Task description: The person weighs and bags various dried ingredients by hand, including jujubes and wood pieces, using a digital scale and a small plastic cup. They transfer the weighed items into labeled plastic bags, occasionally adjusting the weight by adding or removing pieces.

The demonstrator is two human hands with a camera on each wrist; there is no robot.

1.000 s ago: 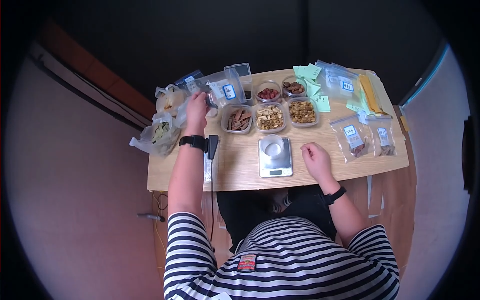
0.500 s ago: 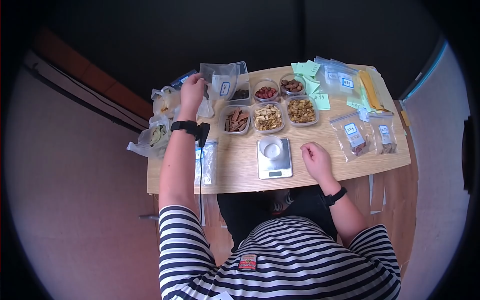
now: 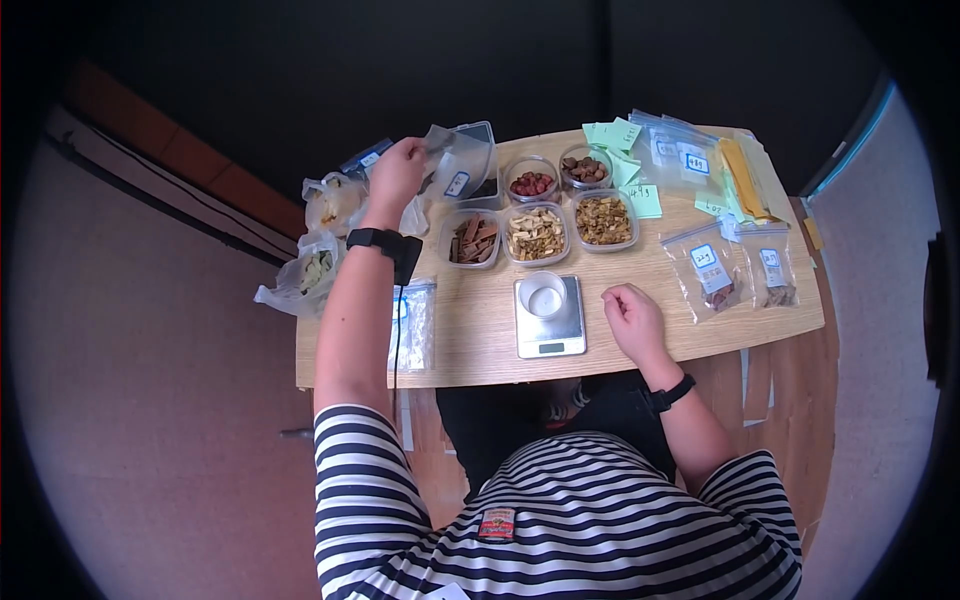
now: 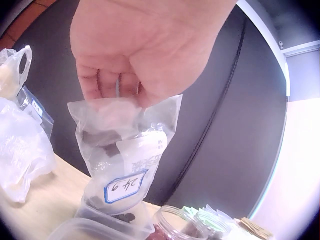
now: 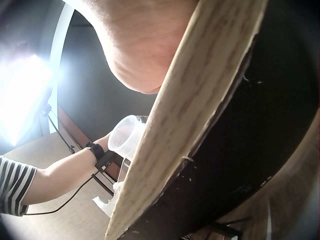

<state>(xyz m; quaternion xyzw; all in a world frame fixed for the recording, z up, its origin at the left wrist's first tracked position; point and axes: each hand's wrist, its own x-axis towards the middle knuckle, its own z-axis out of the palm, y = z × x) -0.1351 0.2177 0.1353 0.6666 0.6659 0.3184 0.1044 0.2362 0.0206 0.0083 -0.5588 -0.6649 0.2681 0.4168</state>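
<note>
The left hand (image 4: 135, 50) is raised above the far left part of the wooden table (image 3: 470, 340), fingers curled, pinching the top edge of a clear zip bag (image 4: 125, 155). The soft, crinkled bag hangs down over a square clear tub (image 3: 480, 165); it carries a blue-bordered white label with handwriting and holds a few dark pieces. The right hand (image 3: 632, 322) rests on the table near its front edge, fingers loosely curled, holding nothing. Just left of it a small white cup (image 3: 543, 294) stands on a flat metal scale (image 3: 550, 320). Beyond the scale, clear plastic tubs (image 3: 537, 235) hold brown sticks, pale slices and tan chips; two round tubs behind hold red and dark brown pieces.
</note>
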